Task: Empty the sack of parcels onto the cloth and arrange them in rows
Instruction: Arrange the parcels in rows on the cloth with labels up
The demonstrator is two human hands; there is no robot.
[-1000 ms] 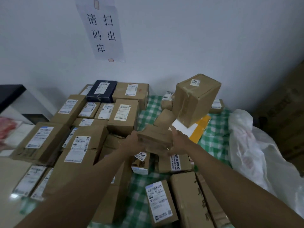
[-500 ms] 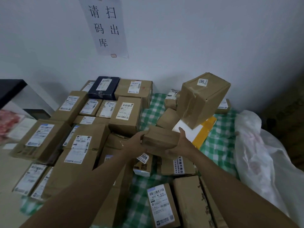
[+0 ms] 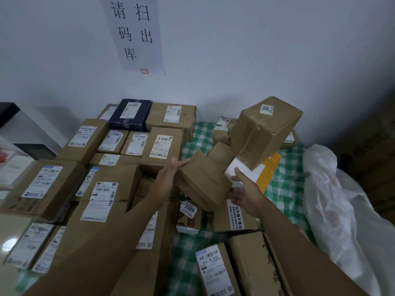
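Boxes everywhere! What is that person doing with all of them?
A person is sorting parcels on a green checked cloth. Both hands, left hand and right hand, hold a small plain brown box tilted above the pile. Labelled boxes already sit in rows on the left; on the right, a big box leans beside the white sack.

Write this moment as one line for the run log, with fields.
phase: arranging | left hand: on small brown box | right hand: under same box | box: tilted, lifted above checked cloth | sack: lying right
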